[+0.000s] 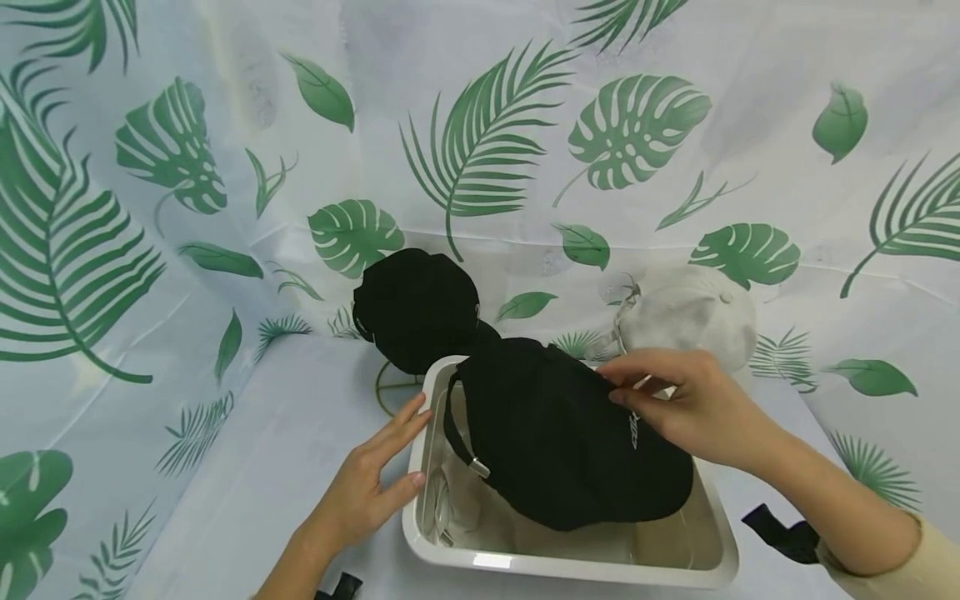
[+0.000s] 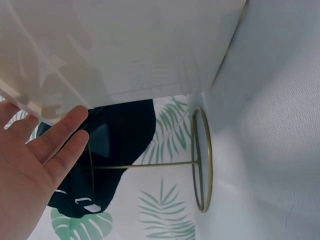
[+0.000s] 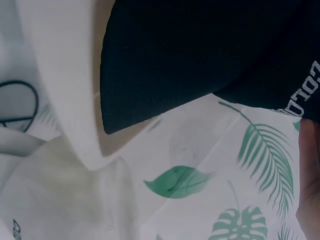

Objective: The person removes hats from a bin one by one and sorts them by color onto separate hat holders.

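My right hand (image 1: 697, 408) pinches a black baseball cap (image 1: 555, 433) near the white lettering on its front. The cap hangs tilted over a white plastic basin (image 1: 570, 567), its strap and metal buckle towards the left and its brim towards the right. A light-coloured cloth item (image 1: 457, 508), perhaps another cap, lies inside the basin at the left, partly hidden. My left hand (image 1: 367, 492) rests its extended fingers against the basin's left rim. In the right wrist view the black brim (image 3: 165, 65) shows above the basin's edge, with only part of my right hand (image 3: 310, 175) visible.
Behind the basin at the left, a second black cap (image 1: 420, 308) sits on a gold wire stand (image 2: 202, 165). A beige cap (image 1: 690, 317) is raised at the back right. Black straps (image 1: 783, 533) are near the right forearm. Leaf-printed cloth (image 1: 495, 150) hangs behind.
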The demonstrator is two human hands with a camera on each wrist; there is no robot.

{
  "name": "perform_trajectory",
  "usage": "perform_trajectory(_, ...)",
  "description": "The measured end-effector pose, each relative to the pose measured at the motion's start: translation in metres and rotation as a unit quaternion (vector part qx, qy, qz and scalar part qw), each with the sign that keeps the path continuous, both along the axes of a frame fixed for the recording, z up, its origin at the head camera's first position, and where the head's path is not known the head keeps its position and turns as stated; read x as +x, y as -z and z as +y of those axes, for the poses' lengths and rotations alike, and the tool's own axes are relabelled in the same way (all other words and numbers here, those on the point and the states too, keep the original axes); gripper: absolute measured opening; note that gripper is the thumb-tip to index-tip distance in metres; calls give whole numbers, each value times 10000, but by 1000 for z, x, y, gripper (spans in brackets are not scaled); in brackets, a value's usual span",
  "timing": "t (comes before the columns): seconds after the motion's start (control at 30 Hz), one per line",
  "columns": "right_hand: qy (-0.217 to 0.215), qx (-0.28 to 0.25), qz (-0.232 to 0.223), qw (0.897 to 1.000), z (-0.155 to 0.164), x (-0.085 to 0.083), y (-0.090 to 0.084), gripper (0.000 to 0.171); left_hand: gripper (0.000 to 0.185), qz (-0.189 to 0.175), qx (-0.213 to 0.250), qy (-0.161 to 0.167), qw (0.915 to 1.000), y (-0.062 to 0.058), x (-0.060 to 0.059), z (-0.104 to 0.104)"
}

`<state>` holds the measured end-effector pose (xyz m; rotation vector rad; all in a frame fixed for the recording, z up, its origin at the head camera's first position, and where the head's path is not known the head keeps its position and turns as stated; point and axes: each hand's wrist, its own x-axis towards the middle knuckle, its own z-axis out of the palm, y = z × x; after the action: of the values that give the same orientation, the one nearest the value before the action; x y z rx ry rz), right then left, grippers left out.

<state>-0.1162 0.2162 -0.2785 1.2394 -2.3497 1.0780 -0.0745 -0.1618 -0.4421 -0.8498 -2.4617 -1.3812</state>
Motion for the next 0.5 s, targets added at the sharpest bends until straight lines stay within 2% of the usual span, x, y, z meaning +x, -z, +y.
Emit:
perform_trajectory(0.27,-57,-128,209,9997,-2,-4,-10,53,70,-18,3,21,10000,0,1,0)
perform_trajectory(0.5,77,-264,475,9985,-8,-7,-20,52,68,117,35,36,9999,1,1,0)
